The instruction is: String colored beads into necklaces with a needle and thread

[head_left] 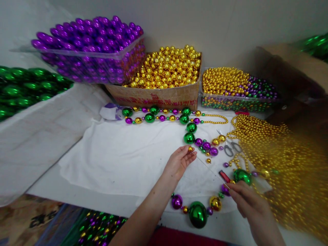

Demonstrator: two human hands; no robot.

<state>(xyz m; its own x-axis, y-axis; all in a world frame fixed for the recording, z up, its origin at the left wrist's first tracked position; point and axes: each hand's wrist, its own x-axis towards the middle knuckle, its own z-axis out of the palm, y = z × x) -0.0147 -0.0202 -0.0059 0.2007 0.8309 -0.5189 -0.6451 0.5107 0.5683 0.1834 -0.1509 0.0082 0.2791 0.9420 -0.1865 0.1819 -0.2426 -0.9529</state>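
Note:
My left hand [179, 161] hovers over a white cloth [115, 160], its fingertips pinched on a small gold bead [190, 149] at one end of a thin wire or needle [207, 168]. My right hand [246, 200] pinches the wire's other end near a red-handled tool [224, 176]. A strand of large green, purple and gold beads [197, 213] lies just below my hands. A longer strand of the same colours [184, 119] curves across the cloth above them.
A clear bin of purple balls [94, 48], a cardboard box of gold balls [166, 68] and a tray of small mixed beads [235, 87] stand at the back. Green balls [23, 89] sit left. Gold bead strands [282, 164] pile right, beside scissors [230, 147].

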